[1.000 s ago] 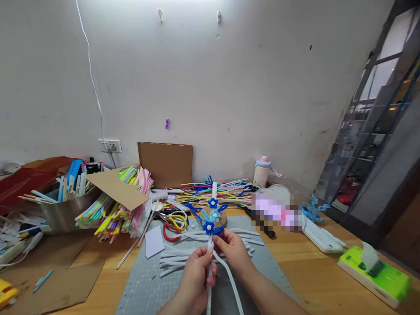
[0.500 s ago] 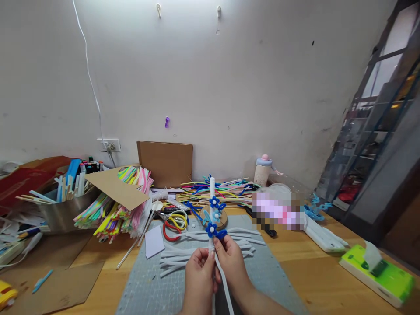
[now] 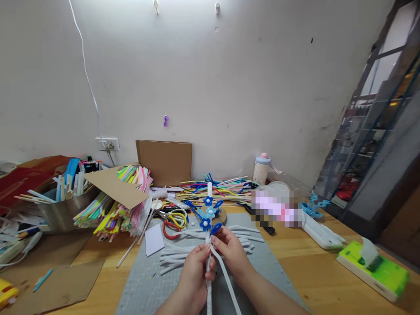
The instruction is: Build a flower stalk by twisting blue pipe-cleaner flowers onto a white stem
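Note:
My left hand [image 3: 196,271] is closed around a white-wrapped stem [image 3: 209,295], held upright over the cutting mat. Dark blue flowers [image 3: 205,224] with white centres and a light blue flower [image 3: 211,212] are fixed along its upper part, with blue loops [image 3: 215,229] like leaves beside them. In my right hand [image 3: 233,256], thumb and fingers pinch a white fuzzy pipe cleaner [image 3: 229,286] close to the stem, just under the lowest loop. The pipe cleaner's free length hangs down to the right of the stem.
Several white pipe cleaners [image 3: 173,259] lie on the grey cutting mat [image 3: 144,288] behind my hands. Red-handled scissors [image 3: 170,230] and a white card [image 3: 154,240] are to the left. Bundled coloured pipe cleaners [image 3: 111,216] stand farther left; a green tissue pack [image 3: 374,269] is right.
The stem has come down slightly and its flowers have turned a little. My left hand has shifted down and left, and the stem's lower end now shows below it.

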